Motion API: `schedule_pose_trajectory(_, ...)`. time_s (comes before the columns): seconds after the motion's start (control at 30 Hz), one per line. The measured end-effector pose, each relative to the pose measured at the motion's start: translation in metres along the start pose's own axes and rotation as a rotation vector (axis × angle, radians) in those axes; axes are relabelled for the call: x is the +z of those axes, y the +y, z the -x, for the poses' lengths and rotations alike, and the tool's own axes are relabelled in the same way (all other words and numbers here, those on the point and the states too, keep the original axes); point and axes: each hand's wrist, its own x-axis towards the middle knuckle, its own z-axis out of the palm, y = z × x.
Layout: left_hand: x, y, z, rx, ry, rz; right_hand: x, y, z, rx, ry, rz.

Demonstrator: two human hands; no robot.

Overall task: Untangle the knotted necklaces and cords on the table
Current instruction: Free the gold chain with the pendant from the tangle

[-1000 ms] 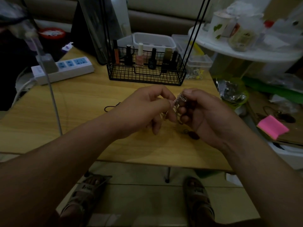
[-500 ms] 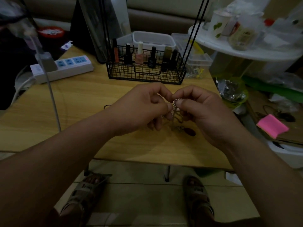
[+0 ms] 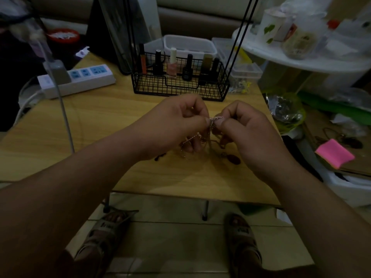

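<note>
Both the left hand (image 3: pixel 176 125) and right hand (image 3: pixel 249 135) pinch the chain tangle (image 3: pixel 215 118); strands hang knotted toward six o'clock, so untangling looks unfinished.

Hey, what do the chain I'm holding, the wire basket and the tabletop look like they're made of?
Chain: probably metal, silvery and shiny; fine links glint. Wire basket: likely metal with a matte black coating; thin rigid mesh. Tabletop: light wood or wood-look laminate; visible grain, smooth satin surface.
</note>
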Motion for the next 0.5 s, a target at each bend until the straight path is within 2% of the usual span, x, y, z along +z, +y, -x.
schedule_pose_trajectory(0.17, -0.0011, -0.002, -0.0003, -0.033, -0.019, 0.102, 0.0031, 0.001, -0.0013, 0.074, -0.114, -0.328)
schedule_pose_trajectory(0.5, -0.0053, 0.0003, -0.0002, -0.012, -0.087, 0.026, -0.0019, 0.007, -0.0045, 0.043, -0.084, -0.278)
